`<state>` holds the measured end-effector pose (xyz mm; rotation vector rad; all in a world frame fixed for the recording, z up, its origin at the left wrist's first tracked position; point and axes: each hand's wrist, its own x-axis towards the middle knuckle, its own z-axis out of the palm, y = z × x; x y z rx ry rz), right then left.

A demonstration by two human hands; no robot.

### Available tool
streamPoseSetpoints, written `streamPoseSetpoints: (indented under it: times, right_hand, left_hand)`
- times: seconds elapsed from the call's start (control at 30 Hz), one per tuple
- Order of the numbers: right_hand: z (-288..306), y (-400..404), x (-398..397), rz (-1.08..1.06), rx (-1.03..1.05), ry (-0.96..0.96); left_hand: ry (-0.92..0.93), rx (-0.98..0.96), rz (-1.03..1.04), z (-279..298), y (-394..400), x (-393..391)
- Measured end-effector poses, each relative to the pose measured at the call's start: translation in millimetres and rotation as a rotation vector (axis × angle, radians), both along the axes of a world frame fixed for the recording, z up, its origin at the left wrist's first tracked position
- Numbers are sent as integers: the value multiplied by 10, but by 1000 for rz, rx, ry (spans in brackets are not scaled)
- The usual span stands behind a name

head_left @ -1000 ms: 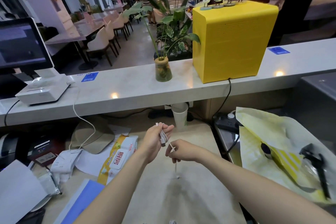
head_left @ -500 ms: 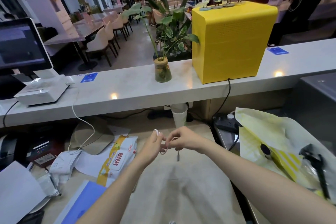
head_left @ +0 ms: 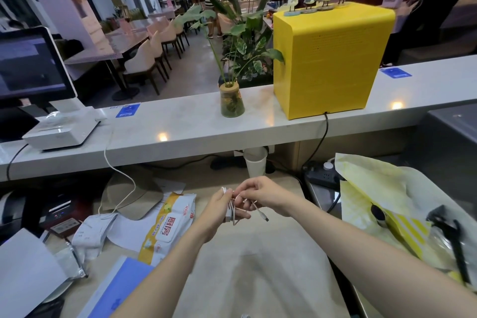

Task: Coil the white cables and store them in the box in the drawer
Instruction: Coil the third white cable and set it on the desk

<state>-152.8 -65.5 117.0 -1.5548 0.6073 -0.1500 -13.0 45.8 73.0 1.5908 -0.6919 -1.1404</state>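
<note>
Above the beige desk [head_left: 258, 266], out in front of your chest, you have both hands raised and working on one white cable [head_left: 233, 210]. Your left hand [head_left: 219, 205] grasps the wound part: its fingers are curled round a small bundle of loops, with a turn of cable showing over the top of the hand and the bundle's lower end poking out beneath the fingers. That hand seems to serve as the spool, holding the finished turns flat so they cannot spring apart. Your right hand [head_left: 260, 195] sits just beside it, fingertips pinching the free run of cable close to the bundle; from that pinch the short tail hangs down and to the right, ending in the connector [head_left: 265, 219], which dangles clear of the desk. Holding close to the bundle likely gives you control over each wrap.

Only that short tail is left, so I judge the coiling nearly done; what remains is to lay the last bit round or tuck the plug in.

Neither drawer nor box shows in this view, so I cannot tell where the coil must go. Another white lead [head_left: 121, 178] trails from the counter [head_left: 180, 124] down towards the papers on your left, well apart from your hands.
</note>
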Motion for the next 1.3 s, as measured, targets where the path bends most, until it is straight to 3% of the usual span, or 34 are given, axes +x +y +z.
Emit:
streamPoseSetpoints:
  times: [0.2,0.37,0.47,0.67,0.87,1.1,1.3]
  right_hand:
    - [11,-28,-7,-71,-126,2]
    - [-46,-25,40,-93,-484,146]
    - [-58,-21,40,-148,-576,190]
    - [-99,-59,21,-228,-509,216]
    - [-153,-76,-93,-227,-266,217]
    - [-144,-68,-33,-270,-312,181]
    - [-161,-103,-23,-280,-376,220]
  left_hand:
    - [54,62,-2,57,26,-18]
    - [28,123,-10,70,-9,5]
    - [39,141,-31,65,-3,23]
    - [185,87,-17,63,-4,21]
    - [213,48,-69,98,32,-25]
    - [219,129,-124,115,52,-78]
    - [344,81,-156,150,67,-82]
